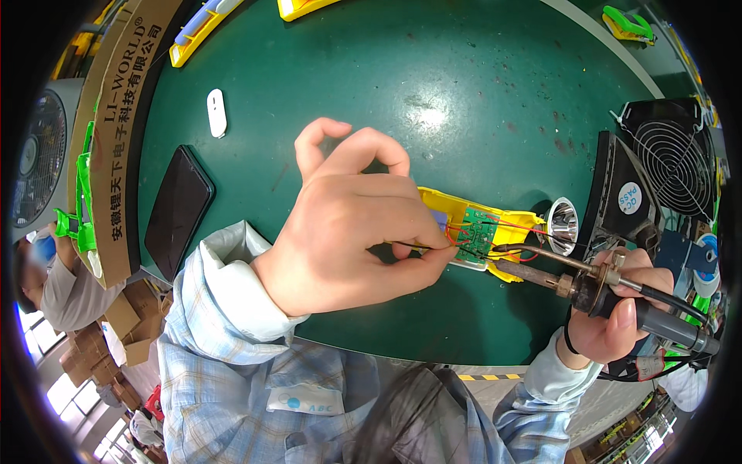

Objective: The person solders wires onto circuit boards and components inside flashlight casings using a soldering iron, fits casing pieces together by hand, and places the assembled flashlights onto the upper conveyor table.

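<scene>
My left hand (348,232) is over the middle of the green table, thumb and forefinger pinched on a thin black wire (403,246). Just right of those fingertips lies an open yellow housing (514,224) with a green circuit board (478,230) inside. Red and black wires run across the board, some toward a shiny round reflector (563,226) at the housing's right end. My right hand (599,336) grips a soldering iron (657,321) by its dark handle. A thin curved metal tube (541,253) is clamped along the iron, and its tip reaches the board's lower right edge.
A black phone (179,213) and a small white device (217,114) lie at left. The cardboard box (116,162) borders that side. Yellow housings (199,32) sit at the far edge. At right stands a black fan (671,158). Another person (73,290) is beyond the box.
</scene>
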A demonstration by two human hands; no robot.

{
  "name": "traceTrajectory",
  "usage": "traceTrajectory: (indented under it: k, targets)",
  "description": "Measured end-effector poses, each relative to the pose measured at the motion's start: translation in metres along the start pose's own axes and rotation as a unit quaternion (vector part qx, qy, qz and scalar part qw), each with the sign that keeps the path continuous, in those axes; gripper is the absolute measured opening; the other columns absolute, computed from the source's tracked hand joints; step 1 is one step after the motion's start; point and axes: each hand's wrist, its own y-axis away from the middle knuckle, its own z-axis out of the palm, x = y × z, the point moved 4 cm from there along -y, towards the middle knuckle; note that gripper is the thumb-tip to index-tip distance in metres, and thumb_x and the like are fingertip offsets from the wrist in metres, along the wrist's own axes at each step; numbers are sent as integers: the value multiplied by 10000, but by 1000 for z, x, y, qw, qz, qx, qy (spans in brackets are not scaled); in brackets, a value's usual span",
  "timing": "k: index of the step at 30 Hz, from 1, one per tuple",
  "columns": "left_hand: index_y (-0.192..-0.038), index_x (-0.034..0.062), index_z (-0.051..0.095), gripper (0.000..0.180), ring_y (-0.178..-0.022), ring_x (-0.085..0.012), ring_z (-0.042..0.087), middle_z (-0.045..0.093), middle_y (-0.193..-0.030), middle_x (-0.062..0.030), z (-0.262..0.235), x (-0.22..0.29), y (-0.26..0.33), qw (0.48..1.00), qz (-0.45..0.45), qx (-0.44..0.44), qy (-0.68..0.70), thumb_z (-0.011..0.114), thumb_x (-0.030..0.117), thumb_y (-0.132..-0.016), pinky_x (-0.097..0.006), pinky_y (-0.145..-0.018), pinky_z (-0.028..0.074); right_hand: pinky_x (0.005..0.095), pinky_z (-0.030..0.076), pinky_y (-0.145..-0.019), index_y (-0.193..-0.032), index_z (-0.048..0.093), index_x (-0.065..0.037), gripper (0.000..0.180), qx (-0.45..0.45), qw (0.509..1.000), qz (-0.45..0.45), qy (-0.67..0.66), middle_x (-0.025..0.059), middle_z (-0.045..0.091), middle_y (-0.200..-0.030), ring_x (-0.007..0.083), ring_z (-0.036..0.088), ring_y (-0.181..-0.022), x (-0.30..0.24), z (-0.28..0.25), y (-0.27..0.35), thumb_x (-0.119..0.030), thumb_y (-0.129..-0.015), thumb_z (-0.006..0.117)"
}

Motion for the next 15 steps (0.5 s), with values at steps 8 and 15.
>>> traceTrajectory:
  k: [8, 15]
  targets:
    - [-519, 154, 555, 140, -633, -147, 415, 392, -450, 93, 0, -1, 1, 1000, -5, 0, -1, 676, 94, -482, -329, -672, 219, 283, 375, -535, -659, 358, -7, 241, -52, 998, -31, 2, 76, 356, -674, 155, 375, -559, -1, 5, -1, -232, -696, 435]
    - [-513, 157, 554, 135, -632, -149, 413, 389, -448, 95, 1, -1, 0, 1000, -7, -3, -2, 671, 100, -478, -329, -676, 216, 272, 347, -512, -670, 360, 7, 197, -29, 999, -34, -1, 83, 360, -698, 155, 381, -569, 0, 6, 0, -176, -711, 421]
